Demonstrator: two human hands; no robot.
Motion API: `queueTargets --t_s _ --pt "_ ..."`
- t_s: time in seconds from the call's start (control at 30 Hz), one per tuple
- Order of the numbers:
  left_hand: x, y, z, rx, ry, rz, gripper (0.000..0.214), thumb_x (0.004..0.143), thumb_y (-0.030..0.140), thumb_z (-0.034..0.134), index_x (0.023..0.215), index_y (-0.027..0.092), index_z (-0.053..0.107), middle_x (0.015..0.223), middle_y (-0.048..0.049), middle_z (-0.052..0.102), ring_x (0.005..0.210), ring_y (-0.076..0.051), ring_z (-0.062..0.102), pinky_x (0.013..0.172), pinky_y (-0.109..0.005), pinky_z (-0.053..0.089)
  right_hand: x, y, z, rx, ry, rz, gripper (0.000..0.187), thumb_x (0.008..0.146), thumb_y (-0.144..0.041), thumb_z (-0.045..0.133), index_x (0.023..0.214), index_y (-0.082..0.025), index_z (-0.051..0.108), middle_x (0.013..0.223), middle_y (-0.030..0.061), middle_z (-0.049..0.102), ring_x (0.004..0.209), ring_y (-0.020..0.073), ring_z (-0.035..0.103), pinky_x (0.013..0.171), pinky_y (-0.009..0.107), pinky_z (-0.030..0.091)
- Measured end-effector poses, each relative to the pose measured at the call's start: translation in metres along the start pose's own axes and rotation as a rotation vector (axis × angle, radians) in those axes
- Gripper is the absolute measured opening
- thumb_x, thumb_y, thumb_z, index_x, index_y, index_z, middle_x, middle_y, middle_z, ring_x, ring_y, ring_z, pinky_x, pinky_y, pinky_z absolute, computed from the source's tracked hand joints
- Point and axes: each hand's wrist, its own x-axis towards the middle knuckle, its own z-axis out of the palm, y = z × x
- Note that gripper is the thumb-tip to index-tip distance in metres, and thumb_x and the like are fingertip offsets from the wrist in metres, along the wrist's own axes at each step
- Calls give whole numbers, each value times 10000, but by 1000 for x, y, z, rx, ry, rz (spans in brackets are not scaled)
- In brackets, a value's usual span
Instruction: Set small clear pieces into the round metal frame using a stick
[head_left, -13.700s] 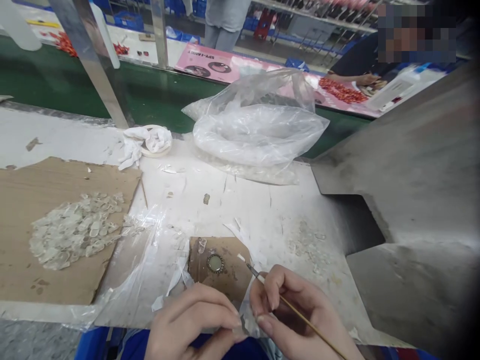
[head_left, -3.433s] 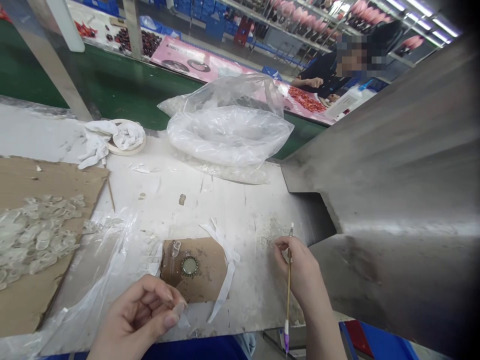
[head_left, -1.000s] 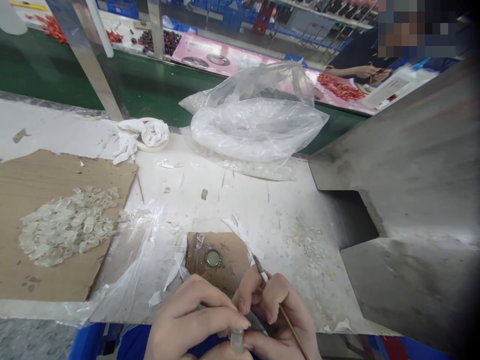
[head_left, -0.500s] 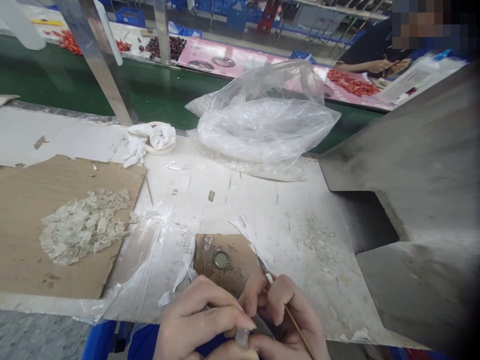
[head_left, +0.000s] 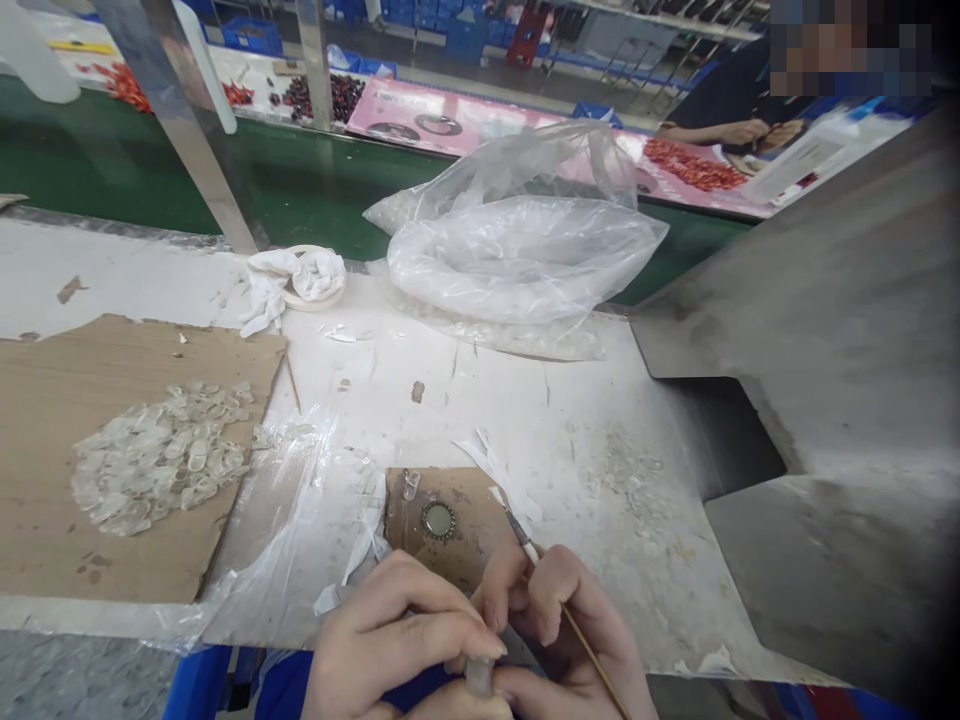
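Near the front edge of the table, my left hand [head_left: 397, 640] pinches a small clear plastic piece [head_left: 478, 676] between thumb and fingers. My right hand [head_left: 562, 630] meets it there, its thumb tip against or just beside the piece; I cannot tell which. Across the right fingers lies a thin paintbrush [head_left: 529, 548], its bristle end pointing up and away. Just beyond both hands, a small cardboard piece [head_left: 480, 500] carries a bottle cap [head_left: 439, 520] holding a pale liquid and one loose clear piece [head_left: 411, 485].
A heap of clear pieces [head_left: 161, 460] lies on a cardboard sheet [head_left: 45, 400] at left. Behind are a crumpled white cloth [head_left: 262, 290] and a large clear plastic bag [head_left: 525, 250]. A metal panel [head_left: 840, 330] stands at right. Across the green belt, a person [head_left: 720, 110] works.
The whole view has shifted slightly to the left. Both hands keep nearly the same pose, with the clear piece and the paintbrush still held.
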Motion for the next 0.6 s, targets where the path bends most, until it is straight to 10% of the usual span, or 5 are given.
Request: queueTargets --t_s 0.13,0.23,0.37,0.6 --pt "0 0 -26 269 153 -197 78 930 245 702 1003 269 697 918 -5 695 822 -160 678 743 -251 575 2 -3 -13 -56 61 -3 153 951 -428 655 966 -281 616 917 19 633 794 176 666 722 299 530" --pt "-4 -15 -69 793 397 -314 104 934 314 661 998 254 717 989 -70 671 935 -282 633 804 -430 549 1 -3 -25 -126 136 -7 422 987 -631 431 1107 -292 652 853 40 687 694 193 636 669 332 526" --pt "-8 -40 -110 1331 391 -304 279 947 342 588 1109 169 734 1008 -148 605 867 -350 599 773 -535 504 0 0 -27 -213 322 92 383 1005 -590 431 1107 -308 670 795 29 690 666 190 585 652 318 513" --pt "12 -47 -62 978 -7 -213 525 852 -116 388 1212 166 646 1266 -131 689 1134 -283 616 950 -461 539 7 14 -23 -596 365 8 129 928 -372 684 918 -268 761 777 23 650 665 178 612 633 265 537"
